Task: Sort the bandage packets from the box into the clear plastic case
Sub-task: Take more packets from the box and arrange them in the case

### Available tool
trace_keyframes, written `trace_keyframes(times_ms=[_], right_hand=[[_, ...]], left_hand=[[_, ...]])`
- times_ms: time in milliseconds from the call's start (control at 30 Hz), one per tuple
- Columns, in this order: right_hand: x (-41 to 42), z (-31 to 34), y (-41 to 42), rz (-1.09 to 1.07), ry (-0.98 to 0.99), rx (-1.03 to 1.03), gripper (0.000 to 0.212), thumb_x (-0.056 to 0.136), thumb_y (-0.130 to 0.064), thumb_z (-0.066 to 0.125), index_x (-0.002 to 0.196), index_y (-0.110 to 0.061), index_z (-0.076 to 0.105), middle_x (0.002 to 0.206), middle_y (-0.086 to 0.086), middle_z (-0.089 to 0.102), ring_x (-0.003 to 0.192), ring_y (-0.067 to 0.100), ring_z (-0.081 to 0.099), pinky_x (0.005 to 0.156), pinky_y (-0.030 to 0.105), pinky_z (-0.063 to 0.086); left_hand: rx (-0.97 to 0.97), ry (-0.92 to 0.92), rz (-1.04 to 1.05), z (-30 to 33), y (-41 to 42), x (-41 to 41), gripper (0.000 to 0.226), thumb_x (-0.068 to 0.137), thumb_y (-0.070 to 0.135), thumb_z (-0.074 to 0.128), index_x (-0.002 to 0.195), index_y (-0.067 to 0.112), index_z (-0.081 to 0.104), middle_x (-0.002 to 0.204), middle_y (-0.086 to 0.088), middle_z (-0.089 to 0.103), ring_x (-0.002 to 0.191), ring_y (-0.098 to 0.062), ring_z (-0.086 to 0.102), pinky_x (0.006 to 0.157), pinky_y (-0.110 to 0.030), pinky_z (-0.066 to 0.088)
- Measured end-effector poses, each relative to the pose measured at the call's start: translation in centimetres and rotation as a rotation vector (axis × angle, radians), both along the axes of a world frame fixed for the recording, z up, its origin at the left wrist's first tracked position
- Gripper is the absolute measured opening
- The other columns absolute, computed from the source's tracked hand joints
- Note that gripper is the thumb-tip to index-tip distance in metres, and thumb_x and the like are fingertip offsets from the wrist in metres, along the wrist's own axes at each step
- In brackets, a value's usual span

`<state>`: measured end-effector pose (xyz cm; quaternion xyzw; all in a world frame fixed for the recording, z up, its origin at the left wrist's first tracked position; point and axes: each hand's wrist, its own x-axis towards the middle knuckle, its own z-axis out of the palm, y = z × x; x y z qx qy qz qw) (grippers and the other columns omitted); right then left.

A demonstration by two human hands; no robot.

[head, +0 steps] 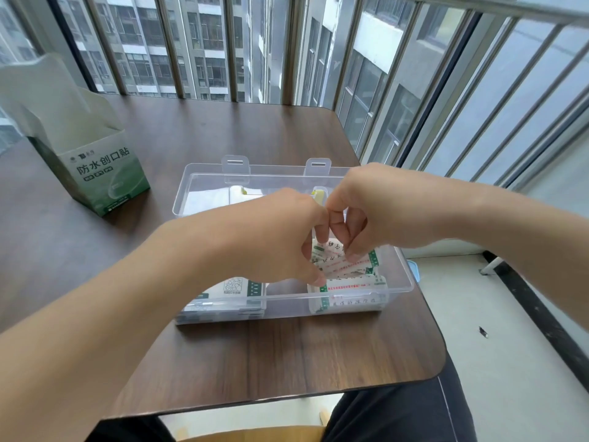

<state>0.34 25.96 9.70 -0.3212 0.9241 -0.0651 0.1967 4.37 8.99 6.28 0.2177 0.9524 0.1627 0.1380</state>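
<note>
The clear plastic case stands open in the middle of the table. Both hands reach into its right side. My left hand and my right hand meet knuckle to knuckle, their fingers curled down onto a fanned bunch of white bandage packets with green and red print. More packets lie stacked under them. Another stack of packets fills the front left compartment. The green and white bandage box stands open at the far left of the table, its inside hidden.
The dark wooden table ends close behind the case at a barred window. Its right edge drops to a pale floor. White items lie in the case's back compartments. My dark-trousered legs show below the table's front edge.
</note>
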Motion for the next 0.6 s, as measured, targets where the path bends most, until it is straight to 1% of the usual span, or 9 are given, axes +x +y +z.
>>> trace_keyframes(times_ms=[67,133,167,233,333,400,467,533,600], right_hand=[[0.0,-0.5,-0.1,-0.003,0.02,0.025,0.026,0.069,-0.018,0.089,0.071,-0.022,0.064,0.064,-0.011,0.07,0.055,-0.003,0.062,0.054,0.015,0.049],[0.1,-0.8,0.0,0.002,0.061,0.05,0.026,0.069,-0.02,0.089,0.069,-0.023,0.064,0.062,-0.01,0.069,0.053,-0.003,0.059,0.048,0.01,0.043],[0.1,-0.9,0.0,0.012,0.089,0.06,0.024,0.07,-0.021,0.089,0.068,-0.024,0.065,0.062,-0.01,0.068,0.053,-0.002,0.059,0.049,0.012,0.045],[0.3,-1.0,0.0,0.038,0.136,0.089,0.02,0.072,-0.023,0.087,0.067,-0.026,0.068,0.061,-0.011,0.067,0.055,0.001,0.06,0.057,0.023,0.053],[0.4,-1.1,0.2,0.08,0.194,0.126,0.009,0.076,-0.021,0.083,0.075,-0.026,0.076,0.066,-0.011,0.069,0.061,0.003,0.061,0.066,0.032,0.058],[0.4,-1.1,0.4,0.1,0.174,0.128,0.008,0.079,-0.02,0.081,0.083,-0.027,0.079,0.072,-0.011,0.071,0.067,0.008,0.066,0.071,0.033,0.058],[0.4,-1.2,0.4,0.14,0.164,0.117,0.009,0.084,-0.023,0.078,0.089,-0.03,0.08,0.075,-0.013,0.072,0.07,0.008,0.066,0.073,0.032,0.057],[0.7,-1.3,0.5,0.182,0.158,0.09,0.012,0.088,-0.026,0.074,0.094,-0.036,0.079,0.076,-0.016,0.069,0.067,0.006,0.06,0.072,0.03,0.054],[1.0,-1.2,0.5,0.234,0.147,0.097,0.019,0.094,-0.026,0.067,0.1,-0.042,0.077,0.085,-0.016,0.071,0.069,0.008,0.058,0.072,0.029,0.052]], left_hand=[[0.002,0.011,-0.012,-0.1,0.1,0.0,0.046,0.078,0.044,0.081,0.116,0.026,0.063,0.094,0.011,0.07,0.076,0.0,0.058,0.066,-0.016,0.045],[0.02,0.014,-0.015,-0.2,0.0,-0.1,0.043,0.078,0.041,0.082,0.114,0.026,0.064,0.093,0.012,0.069,0.076,-0.001,0.059,0.068,-0.02,0.047],[0.034,0.022,-0.015,-0.3,-0.2,-0.1,0.041,0.078,0.04,0.082,0.113,0.026,0.065,0.093,0.012,0.068,0.076,0.0,0.058,0.07,-0.021,0.048],[0.069,0.048,-0.013,-0.5,-0.3,-0.1,0.039,0.077,0.039,0.084,0.109,0.028,0.066,0.091,0.014,0.066,0.075,0.001,0.059,0.073,-0.022,0.05],[0.094,0.097,-0.004,-0.8,-0.4,0.2,0.037,0.075,0.039,0.085,0.106,0.029,0.066,0.088,0.014,0.065,0.073,0.002,0.057,0.073,-0.023,0.05],[0.077,0.136,0.0,-0.9,-0.3,0.3,0.036,0.076,0.041,0.084,0.104,0.027,0.067,0.087,0.013,0.065,0.071,0.004,0.052,0.075,-0.026,0.051],[0.054,0.152,0.002,-1.0,0.0,0.4,0.037,0.076,0.044,0.082,0.106,0.026,0.069,0.087,0.012,0.067,0.069,0.004,0.05,0.077,-0.028,0.052],[0.042,0.15,-0.006,-1.1,0.2,0.4,0.036,0.078,0.046,0.081,0.107,0.026,0.072,0.087,0.011,0.069,0.07,0.002,0.053,0.076,-0.028,0.052],[0.032,0.156,-0.008,-1.1,0.3,0.4,0.035,0.078,0.047,0.08,0.106,0.026,0.073,0.087,0.01,0.069,0.072,-0.002,0.058,0.074,-0.028,0.053]])
